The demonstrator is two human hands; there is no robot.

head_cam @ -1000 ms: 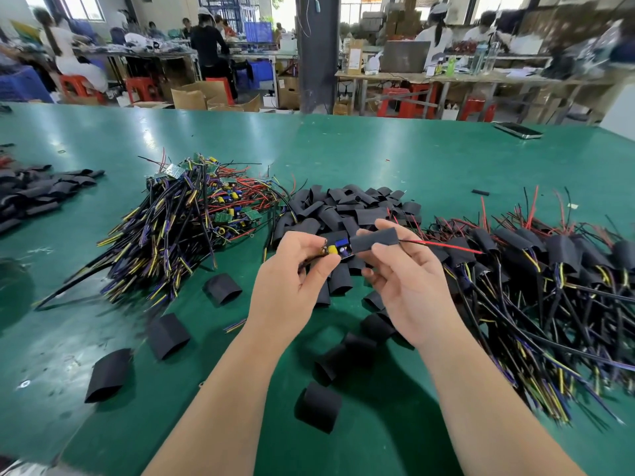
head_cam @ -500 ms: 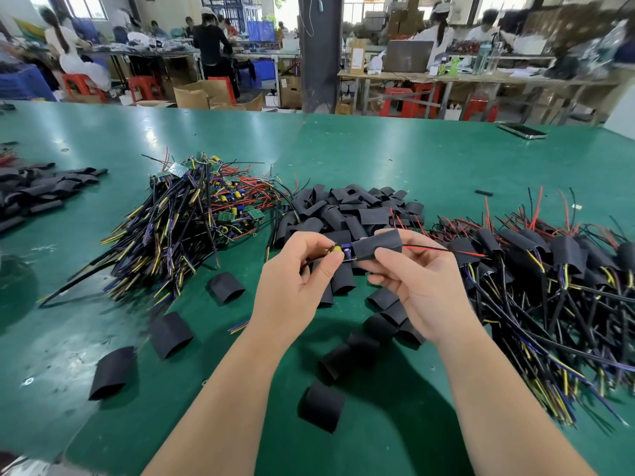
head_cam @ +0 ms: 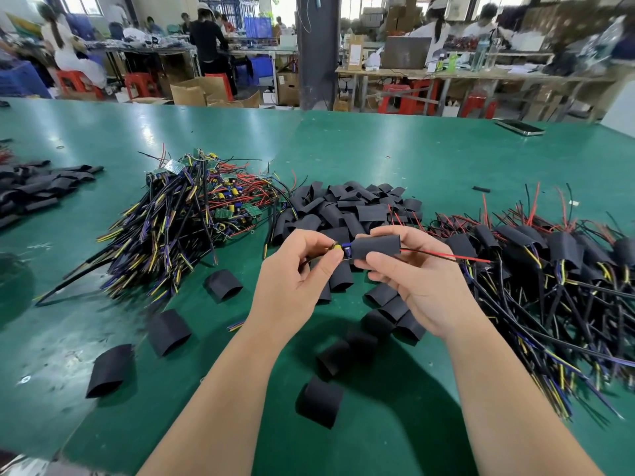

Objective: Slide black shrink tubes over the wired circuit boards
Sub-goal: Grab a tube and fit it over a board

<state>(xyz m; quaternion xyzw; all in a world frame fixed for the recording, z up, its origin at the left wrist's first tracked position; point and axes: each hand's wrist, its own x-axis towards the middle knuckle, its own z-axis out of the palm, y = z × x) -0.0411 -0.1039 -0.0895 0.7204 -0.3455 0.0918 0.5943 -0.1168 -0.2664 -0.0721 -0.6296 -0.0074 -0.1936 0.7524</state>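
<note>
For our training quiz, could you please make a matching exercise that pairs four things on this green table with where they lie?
Things
1. unsleeved wired boards
2. loose tube heap
3. sleeved boards
4. phone

Places
A. far right edge of the table
B. pile to the right of the right hand
C. pile to the left of the left hand
D. centre, just behind both hands

Pairs: 1-C, 2-D, 3-B, 4-A
</note>
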